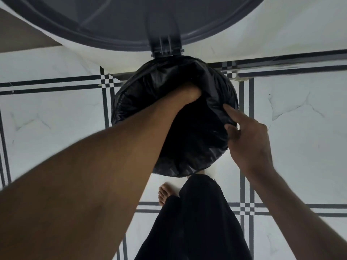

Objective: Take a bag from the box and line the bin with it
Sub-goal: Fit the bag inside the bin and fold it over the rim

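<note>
Pedal bin (120,102) on the tiled floor (300,147), hinged lid (131,21) standing open above it. No box in sight.

Black bag (206,87) is in the bin, its mouth folded over the rim most of the way round; the film looks loose and rumpled on the near side.

Left arm plunged into the bag; left hand (189,94) is mostly swallowed by the dark plastic past the wrist. Cannot tell whether its fingers are spread or bunched. Probably pressing the bag down toward the bottom.

Right hand (247,143) at the rim on the right side. Forefinger (230,111) stretched out along the folded plastic, thumb tucked against the film just below it, so the fingers are apart rather than pinched; more a steadying press than a firm hold.

A bare foot (164,194) and a dark trouser leg (197,212) just in front of the bin.

Risks, as I judge them:
- Pushing down inside pulls on the cuff. With only a light press at one point, the fold could slip off the rim on the unheld far or left side and drop inside.
- A hard shove could stretch or tear thin film.
- Trapped air may balloon the bag back up once the arm leaves.
- The lid could fall on the arm if it is not propped.
</note>
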### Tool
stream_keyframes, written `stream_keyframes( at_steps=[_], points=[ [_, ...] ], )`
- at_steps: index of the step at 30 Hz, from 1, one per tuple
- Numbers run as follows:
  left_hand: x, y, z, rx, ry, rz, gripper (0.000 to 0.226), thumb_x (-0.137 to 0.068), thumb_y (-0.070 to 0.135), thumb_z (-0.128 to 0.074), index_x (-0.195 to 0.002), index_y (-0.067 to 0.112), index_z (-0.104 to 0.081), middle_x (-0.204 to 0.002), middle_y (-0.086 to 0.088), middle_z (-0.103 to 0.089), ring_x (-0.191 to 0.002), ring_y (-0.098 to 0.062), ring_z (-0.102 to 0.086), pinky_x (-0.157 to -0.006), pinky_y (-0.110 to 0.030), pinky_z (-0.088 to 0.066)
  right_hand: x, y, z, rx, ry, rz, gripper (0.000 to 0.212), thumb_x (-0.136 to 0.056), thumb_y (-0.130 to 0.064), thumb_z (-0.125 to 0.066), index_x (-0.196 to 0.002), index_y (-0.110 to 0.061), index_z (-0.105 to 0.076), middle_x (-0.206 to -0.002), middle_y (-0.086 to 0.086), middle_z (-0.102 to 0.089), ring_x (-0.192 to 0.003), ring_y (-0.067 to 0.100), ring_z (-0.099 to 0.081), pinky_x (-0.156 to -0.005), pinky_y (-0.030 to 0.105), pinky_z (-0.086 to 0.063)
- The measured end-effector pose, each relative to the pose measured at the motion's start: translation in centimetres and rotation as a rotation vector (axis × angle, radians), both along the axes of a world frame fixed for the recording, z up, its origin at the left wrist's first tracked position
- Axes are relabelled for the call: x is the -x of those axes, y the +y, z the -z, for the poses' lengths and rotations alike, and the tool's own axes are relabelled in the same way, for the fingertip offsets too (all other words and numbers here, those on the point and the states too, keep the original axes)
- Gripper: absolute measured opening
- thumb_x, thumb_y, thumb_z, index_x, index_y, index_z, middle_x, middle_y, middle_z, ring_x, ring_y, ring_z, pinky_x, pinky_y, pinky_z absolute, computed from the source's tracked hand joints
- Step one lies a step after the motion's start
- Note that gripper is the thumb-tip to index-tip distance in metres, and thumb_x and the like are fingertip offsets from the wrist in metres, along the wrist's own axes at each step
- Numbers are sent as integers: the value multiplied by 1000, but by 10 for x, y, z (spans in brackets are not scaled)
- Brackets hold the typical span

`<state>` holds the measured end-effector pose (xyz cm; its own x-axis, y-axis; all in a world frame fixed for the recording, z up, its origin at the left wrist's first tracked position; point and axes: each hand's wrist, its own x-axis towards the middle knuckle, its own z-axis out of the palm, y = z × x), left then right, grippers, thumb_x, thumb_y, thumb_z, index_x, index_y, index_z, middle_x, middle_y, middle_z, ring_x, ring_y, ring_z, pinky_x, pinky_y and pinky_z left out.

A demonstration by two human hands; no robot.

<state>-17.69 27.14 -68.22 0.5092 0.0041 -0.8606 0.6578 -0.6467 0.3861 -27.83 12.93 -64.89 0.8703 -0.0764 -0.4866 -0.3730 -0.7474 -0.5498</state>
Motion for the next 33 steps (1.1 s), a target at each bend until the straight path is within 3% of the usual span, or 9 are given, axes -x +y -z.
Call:
stream_keyframes(
  at_steps=[2, 5, 8, 12, 17, 22, 25, 28, 33],
  points=[
    [1, -1, -4, -56, -68, 155, 43, -106, 20, -33, -145, 5, -41, -150, -14, -42, -136, -28, -42, -106, -30, -33, 0, -2, 1, 19, 13, -16, 52, -99, -2, -51, -144, -28, -51, -104, 6, -70, -78, 15, -55, -77, 22, -45],
    [30, 13, -3, -130, -211, 219, 35, -98, 28, -44, -123, 13, -63, -123, -12, -64, -114, -30, -60, -86, -31, -44, 1, -3, 1, -1, 19, -15, 52, -99, -3, -52, -144, -29, -52, -108, 7, -72, -79, 21, -58, -79, 23, -48],
    [83, 40, -14, -88, -452, 81, 24, -91, 21, -52, -107, 22, -69, -109, 2, -69, -103, -18, -64, -90, -31, -50, -2, -9, 2, -133, 84, 19, 50, -99, -7, -53, -141, -34, -53, -130, -1, -66, -106, 23, -69, -93, 38, -57],
    [155, 61, -50, -244, -758, -177, 24, -84, 5, -55, -101, 16, -67, -105, 1, -60, -102, -18, -55, -91, -27, -44, -2, -22, -6, -350, 107, 72, 37, -100, -21, -55, -135, -32, -56, -131, -7, -62, -110, 18, -67, -82, 46, -62],
    [210, 68, -60, -363, -535, -758, 21, -90, 11, -56, -108, 21, -59, -102, 19, -52, -104, -14, -56, -84, -21, -47, 2, -22, -7, -337, 56, 402, 14, -94, -31, -56, -106, -25, -55, -107, -7, -67, -92, 17, -68, -84, 50, -59],
    [207, 72, -49, -24, -122, -1314, 10, -98, 20, -52, -108, 19, -54, -113, -6, -65, -104, -21, -65, -89, -33, -55, -9, -19, -7, -217, -19, 272, 22, -96, -27, -55, -117, -25, -62, -117, -10, -66, -106, 11, -63, -83, 17, -47],
    [194, 75, -46, 134, -11, -1436, 26, -102, 29, -45, -122, 14, -55, -119, -8, -64, -109, -24, -64, -82, -31, -56, -23, -12, -1, -253, 59, 133, 31, -93, -36, -59, -121, -25, -64, -111, -11, -70, -103, 7, -65, -86, 22, -50],
    [193, 80, -42, 161, 37, -1508, 25, -102, 37, -43, -110, 22, -61, -116, -4, -68, -107, -24, -66, -89, -36, -57, -39, -8, 2, -206, 118, 100, 31, -92, -40, -58, -111, -19, -71, -97, -5, -74, -92, 13, -69, -86, 33, -55],
    [208, 83, -45, 212, 53, -1459, 18, -100, 13, -49, -107, 15, -65, -115, -6, -70, -109, -19, -66, -100, -35, -52, -39, -11, 5, -263, 124, 411, 34, -89, -42, -48, -86, -10, -60, -78, -1, -55, -73, 14, -51, -72, 36, -45]
  ],
)
